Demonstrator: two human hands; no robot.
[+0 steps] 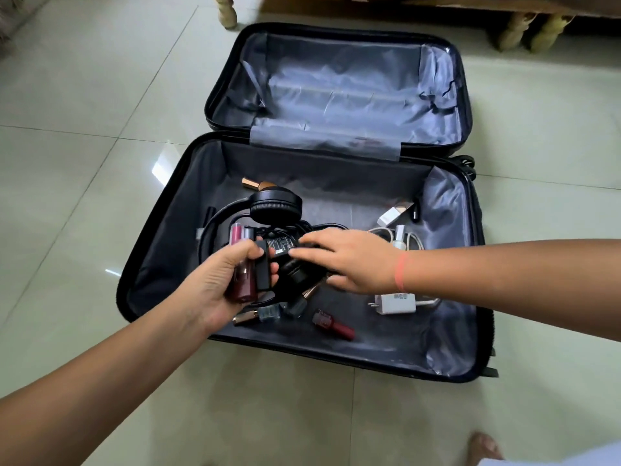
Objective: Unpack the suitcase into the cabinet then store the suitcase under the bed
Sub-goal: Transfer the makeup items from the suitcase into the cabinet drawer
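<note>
Two halves of the suitcase (161,243) lie open on the tiled floor (84,129). The far half shows only grey lining. The near half holds a loose scatter of small things.

Grip: the left hand (215,280) is curled round a dark red tube (243,285), with a black block (262,274) pressed against it. The right hand (349,260) lays nearly straight fingers across a black adapter (279,246). Its thumb is spread low and no closed hold shows.

Handling, as judgement:
- The tubes are light, hard and smooth, likely to slip or roll, so several are best gathered in one fist.
- The headphones (275,206) are light, with a springy band; lift by the band, not the ear pad.
- The adapter looks the densest piece, and its black cord trails, so take body and cord together or it will snag the headphones.
- The white charger (393,302) is rigid with bare prongs; grip its flat sides.
- The white cable (413,242) is limp and needs bunching.
- The shell is stiff and, once emptied, probably light.

Hard to make out:
- The adapter label is unreadable.
- The right palm covers part of the cord tangle.
- A gold-capped tube (253,183) is half hidden behind the headphones.
- Small dark pieces by the right wall are unclear.
- The cabinet is out of view.
- Only wooden legs (514,31) show at the top edge, possibly the bed.
</note>
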